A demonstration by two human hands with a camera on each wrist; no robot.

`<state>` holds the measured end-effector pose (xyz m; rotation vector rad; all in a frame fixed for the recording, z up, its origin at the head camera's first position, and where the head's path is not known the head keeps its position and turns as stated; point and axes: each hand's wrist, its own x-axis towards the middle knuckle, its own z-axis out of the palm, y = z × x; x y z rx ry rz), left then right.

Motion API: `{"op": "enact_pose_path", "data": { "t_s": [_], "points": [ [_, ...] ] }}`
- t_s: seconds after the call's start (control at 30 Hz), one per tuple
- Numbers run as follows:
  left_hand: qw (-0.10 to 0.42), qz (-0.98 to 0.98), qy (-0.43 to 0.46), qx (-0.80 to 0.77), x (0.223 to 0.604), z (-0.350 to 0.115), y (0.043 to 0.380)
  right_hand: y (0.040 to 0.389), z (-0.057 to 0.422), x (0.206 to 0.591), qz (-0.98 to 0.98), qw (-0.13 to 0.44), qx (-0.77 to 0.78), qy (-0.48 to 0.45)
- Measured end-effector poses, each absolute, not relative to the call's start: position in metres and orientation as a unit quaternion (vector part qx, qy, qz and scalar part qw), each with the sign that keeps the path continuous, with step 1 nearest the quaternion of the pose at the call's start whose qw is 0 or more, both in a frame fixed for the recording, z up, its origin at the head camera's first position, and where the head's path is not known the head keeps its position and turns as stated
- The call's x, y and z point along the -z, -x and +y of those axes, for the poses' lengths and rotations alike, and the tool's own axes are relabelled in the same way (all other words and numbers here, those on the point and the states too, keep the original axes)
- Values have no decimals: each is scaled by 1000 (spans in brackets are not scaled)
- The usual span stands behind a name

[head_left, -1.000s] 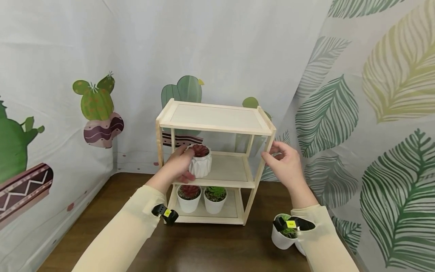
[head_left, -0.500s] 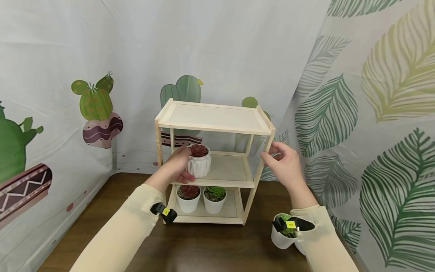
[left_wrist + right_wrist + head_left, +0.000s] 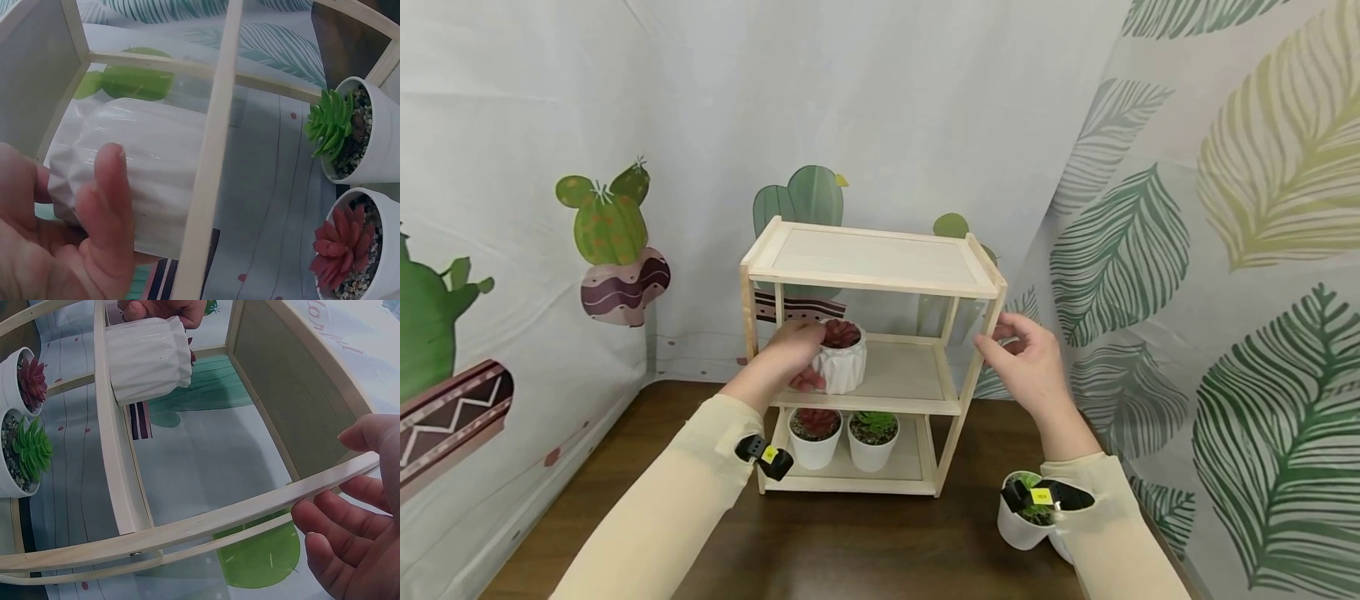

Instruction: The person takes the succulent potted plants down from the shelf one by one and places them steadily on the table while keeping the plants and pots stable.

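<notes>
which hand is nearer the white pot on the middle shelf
Left. The left hand is against the left side of the white pot; the right hand is apart from it, farther right, at the right front post.

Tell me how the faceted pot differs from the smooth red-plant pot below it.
The faceted pot has angular sides; the smooth pot has plain ones. The left hand touches the faceted pot; no hand touches the smooth pot. The faceted pot is at the middle shelf, the smooth pot on the bottom shelf. Both are white, upright and hold red succulents.
</notes>
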<state>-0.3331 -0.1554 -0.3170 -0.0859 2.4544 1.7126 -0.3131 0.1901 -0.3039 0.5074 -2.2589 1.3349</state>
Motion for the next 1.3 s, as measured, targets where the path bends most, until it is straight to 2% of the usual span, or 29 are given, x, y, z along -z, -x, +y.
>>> {"op": "enact_pose_path", "data": {
  "t_s": [0.83,1.3],
  "points": [
    [87,817,31,-569,307,-154,336,315,191,305,-830,243,-470,-177],
    [94,807,29,-582,307,-154,339,315,192,306,-823,228,-488,-181]
  ]
}}
